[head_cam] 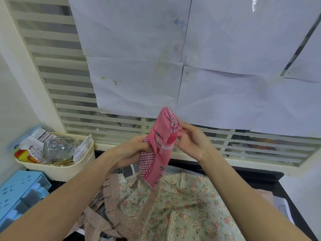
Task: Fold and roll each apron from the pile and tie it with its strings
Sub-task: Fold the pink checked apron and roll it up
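A pink apron (pixel 162 148), folded into a narrow upright bundle with a checked part and a stitched strap at its lower left, is held up in front of the window. My left hand (pixel 133 146) grips its lower left side around the strap. My right hand (pixel 189 140) pinches the upper right edge near the folded layers. Below lies a green floral apron (pixel 187 206) with brown dotted ruffles and strings (pixel 111 214), spread flat on the table.
A cream basket (pixel 57 167) full of packets stands at the left. A light blue plastic organizer (pixel 19 195) sits in front of it. The black table edge (pixel 271 178) runs at the right. White paper sheets (pixel 208 66) cover the louvred window behind.
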A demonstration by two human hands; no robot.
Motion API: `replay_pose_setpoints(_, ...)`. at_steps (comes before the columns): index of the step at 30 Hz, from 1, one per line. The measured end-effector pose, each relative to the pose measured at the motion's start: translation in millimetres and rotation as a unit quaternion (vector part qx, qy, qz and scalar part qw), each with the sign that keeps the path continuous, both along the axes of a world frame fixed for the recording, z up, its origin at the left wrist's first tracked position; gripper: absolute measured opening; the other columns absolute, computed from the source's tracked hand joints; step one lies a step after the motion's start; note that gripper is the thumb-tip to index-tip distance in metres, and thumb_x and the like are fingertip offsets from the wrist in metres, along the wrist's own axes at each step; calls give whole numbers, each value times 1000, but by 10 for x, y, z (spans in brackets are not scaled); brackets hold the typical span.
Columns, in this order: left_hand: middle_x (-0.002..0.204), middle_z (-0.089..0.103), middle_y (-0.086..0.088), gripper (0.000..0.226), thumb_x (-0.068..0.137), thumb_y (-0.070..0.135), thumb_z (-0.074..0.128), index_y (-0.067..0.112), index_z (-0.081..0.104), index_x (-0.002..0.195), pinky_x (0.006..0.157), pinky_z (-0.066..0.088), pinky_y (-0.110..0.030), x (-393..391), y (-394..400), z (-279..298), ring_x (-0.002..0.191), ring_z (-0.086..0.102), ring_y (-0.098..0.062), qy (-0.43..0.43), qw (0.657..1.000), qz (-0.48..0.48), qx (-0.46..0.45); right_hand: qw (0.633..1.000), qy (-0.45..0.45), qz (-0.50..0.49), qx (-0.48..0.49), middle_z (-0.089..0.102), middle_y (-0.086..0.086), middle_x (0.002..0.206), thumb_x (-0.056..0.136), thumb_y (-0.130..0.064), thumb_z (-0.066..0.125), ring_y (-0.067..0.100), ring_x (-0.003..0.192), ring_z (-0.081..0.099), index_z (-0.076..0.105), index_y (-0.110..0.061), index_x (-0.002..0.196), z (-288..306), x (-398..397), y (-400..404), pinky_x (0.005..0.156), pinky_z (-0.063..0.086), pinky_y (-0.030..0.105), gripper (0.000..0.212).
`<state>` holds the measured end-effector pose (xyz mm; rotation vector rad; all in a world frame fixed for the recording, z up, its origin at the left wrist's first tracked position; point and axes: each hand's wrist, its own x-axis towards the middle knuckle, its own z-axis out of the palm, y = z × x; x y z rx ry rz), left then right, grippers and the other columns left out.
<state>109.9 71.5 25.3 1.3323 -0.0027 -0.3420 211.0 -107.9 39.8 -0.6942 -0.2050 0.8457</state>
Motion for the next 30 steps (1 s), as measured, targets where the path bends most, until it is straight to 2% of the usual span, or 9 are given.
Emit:
replay_pose_setpoints(3,80,63,-7,30,65,14,66,2,57,90,71,51,-28,22,13,-3,73,58,-18,6,1000,0,9,998,-51,-19,0,44,0,65,76,-4,65,4,37,36,44,-12,118,127,-75,-34,49,45,17,49)
replay_pose_setpoints(5,83,64,-7,30,69,21,65,4,60,93,74,51,-28,19,6,2,74,60,-17,6,999,-12,37,991,-103,-38,-78,38,9,68,87,1,51,4,35,30,45,-6,129,212,-70,-39,42,41,16,43)
replay_pose_setpoints(8,81,65,-4,22,74,23,59,8,63,89,73,51,-26,15,-9,10,73,60,-16,11,998,-23,56,973,-166,-49,-153,58,34,102,89,4,50,20,59,37,53,-14,122,303,-72,-30,60,37,25,38)
replay_pose_setpoints(9,80,65,-4,22,72,24,62,9,64,87,73,51,-26,18,-9,12,72,59,-16,13,998,-25,59,970,-179,-64,-152,65,28,103,88,3,52,23,64,36,54,-14,120,321,-66,-31,63,34,27,37)
replay_pose_setpoints(12,78,67,-3,19,68,25,65,13,67,82,71,51,-26,10,2,32,68,62,-14,22,997,-25,71,958,-226,-126,-127,67,3,66,91,3,50,8,40,31,54,-9,118,450,-87,-74,43,27,18,30)
replay_pose_setpoints(14,81,68,-4,19,67,26,67,15,69,82,73,51,-28,4,28,22,70,63,-16,21,998,-19,62,931,-308,-123,-151,63,-1,64,91,3,51,3,36,29,55,-11,115,517,-111,-106,37,22,15,28)
replay_pose_setpoints(18,82,69,-7,26,71,24,67,10,65,93,69,55,-27,2,84,-7,69,65,-16,28,999,28,32,894,-392,-90,-196,65,5,87,90,-5,57,5,43,34,55,-15,117,547,-143,-160,43,26,18,29)
replay_pose_setpoints(24,75,70,-1,17,94,13,45,16,61,99,64,56,-26,33,92,18,65,66,-13,33,994,106,-2,895,-374,-130,-203,48,-6,53,86,-6,60,9,51,36,59,-14,100,544,-130,-215,52,29,20,16)
replay_pose_setpoints(30,79,71,-2,18,95,14,46,17,62,103,66,56,-27,54,76,42,67,67,-15,30,992,125,-13,836,-424,-210,-279,44,-11,46,91,-3,57,3,45,41,56,-15,93,492,-182,-129,52,37,22,12)
